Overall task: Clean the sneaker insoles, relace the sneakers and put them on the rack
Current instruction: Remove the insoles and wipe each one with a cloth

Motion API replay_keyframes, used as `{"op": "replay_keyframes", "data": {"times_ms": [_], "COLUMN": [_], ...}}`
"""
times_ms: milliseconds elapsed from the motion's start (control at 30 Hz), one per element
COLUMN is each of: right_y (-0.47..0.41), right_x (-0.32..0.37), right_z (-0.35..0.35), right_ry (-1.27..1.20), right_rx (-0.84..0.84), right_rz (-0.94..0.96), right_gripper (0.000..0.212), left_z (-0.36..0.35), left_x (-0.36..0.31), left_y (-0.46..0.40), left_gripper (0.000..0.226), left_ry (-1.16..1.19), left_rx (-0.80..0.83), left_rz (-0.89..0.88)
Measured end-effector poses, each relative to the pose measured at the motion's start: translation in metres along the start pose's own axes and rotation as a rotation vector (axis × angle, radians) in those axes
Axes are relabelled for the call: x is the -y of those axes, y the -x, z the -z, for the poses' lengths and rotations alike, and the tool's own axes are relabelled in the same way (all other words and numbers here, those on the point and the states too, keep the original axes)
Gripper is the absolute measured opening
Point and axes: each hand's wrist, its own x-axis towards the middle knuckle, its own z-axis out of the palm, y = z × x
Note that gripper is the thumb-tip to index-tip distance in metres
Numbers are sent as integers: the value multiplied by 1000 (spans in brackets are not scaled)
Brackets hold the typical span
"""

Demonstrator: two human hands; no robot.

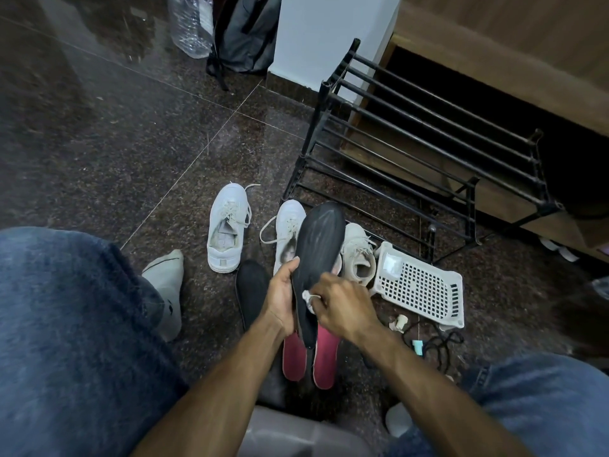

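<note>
Two hands busy: your left hand (280, 300) grips black insole (316, 258), light, floppy; right hand (342, 305) pinches white wipe (308, 297) at its 6 o'clock heel.

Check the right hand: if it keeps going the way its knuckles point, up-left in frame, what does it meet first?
Likely the black insole itself: the right hand, pinching a white wipe, is already against its surface. Beyond that sits the left hand gripping the insole's edge. Depth is hard to judge from one view.
</note>
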Motion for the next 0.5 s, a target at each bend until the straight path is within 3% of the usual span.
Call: {"op": "replay_keyframes", "data": {"times_ms": [167, 367, 500], "right_y": [-25, -7, -1], "right_x": [-21, -1, -7], "right_z": [8, 2, -1], "right_ry": [38, -29, -49], "right_rx": [-94, -3, -41], "right_rz": [-150, -67, -111], "right_gripper": [24, 25, 25], "left_z": [-8, -4, -7], "left_x": [10, 0, 2], "left_y": [6, 6, 6], "left_gripper": [38, 56, 48], "left_ry": [-64, -2, -20], "left_rx": [11, -4, 29], "left_rz": [-4, -21, -23]}}
